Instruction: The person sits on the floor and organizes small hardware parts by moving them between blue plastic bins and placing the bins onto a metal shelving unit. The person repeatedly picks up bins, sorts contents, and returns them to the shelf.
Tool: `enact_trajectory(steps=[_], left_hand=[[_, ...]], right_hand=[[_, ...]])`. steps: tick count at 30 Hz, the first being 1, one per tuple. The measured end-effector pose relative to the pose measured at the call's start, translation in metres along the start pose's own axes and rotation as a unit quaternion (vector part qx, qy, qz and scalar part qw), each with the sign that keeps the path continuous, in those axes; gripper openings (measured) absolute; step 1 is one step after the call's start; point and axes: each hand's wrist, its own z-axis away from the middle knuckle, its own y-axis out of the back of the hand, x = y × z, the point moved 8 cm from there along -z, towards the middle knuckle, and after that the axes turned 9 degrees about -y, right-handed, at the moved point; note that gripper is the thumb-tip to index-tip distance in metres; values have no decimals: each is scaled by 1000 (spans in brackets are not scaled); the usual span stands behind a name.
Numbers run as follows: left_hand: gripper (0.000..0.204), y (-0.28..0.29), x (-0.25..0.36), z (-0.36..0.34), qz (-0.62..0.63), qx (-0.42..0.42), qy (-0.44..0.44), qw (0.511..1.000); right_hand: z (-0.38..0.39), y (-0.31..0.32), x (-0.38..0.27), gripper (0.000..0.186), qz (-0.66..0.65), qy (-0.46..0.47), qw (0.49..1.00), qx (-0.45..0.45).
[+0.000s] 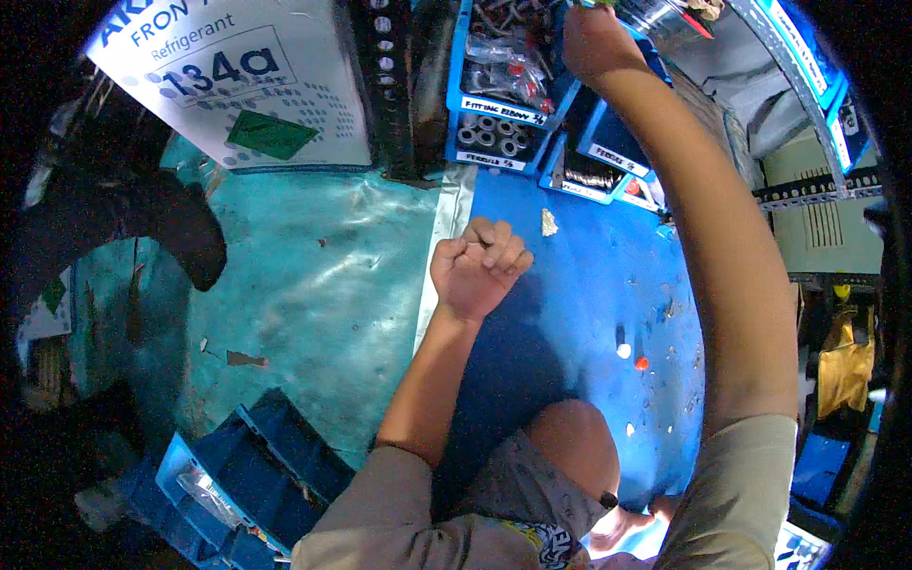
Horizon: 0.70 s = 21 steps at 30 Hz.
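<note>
Left hand (481, 271) mid-frame, palm up, fingers folded in to a narrow loose curl, over the seam of the two floor sheets; can't tell if something small sits inside. Closest to the body: bare bent knee (578, 439) below it, grey shorts (508, 486), and at lower left several blue bins (261, 470), tilted, one with clear plastic inside. Floor next: teal sheet (313, 271) on the left, blue sheet (589, 285) on the right, pale strip (436, 228) running between. On the blue one, a red cap-like bit (641, 363) just beside a white bit (623, 351), plus scattered flecks and a beige scrap (549, 222) higher up. Farther out, labelled blue bins, stacked: upper bin (508, 71) with bagged metal and red fittings, lower bin (489, 138) with ring-shaped pieces, another bin (591, 179) to the right with thin metal rings in a row. Right hand (603, 43) reaches over the bins, right of the bagged fittings, cut off by the top edge; sliver of green (597, 3) at its fingers, grip can't be told. Upper left, white carton (218, 85) with green patch (271, 135), beside a dark perforated upright (385, 85). Far right, gold-coloured packet (844, 366).
</note>
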Motion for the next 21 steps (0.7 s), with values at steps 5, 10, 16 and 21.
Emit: enact_trajectory(steps=[5,10,16,21], left_hand=[[32,-5,-3,-3,12,-26,-6,1000],[31,16,0,-2,-211,73,17,975],[32,-1,-21,-3,-904,-96,-31,416],[35,4,-27,-5,-943,-88,-85,310]], right_hand=[[29,43,4,26,7,65,998,-24],[54,34,17,26,-66,32,989,-130],[196,11,134,42,-210,-56,973,72],[382,-39,232,44,-279,-102,955,-7]])
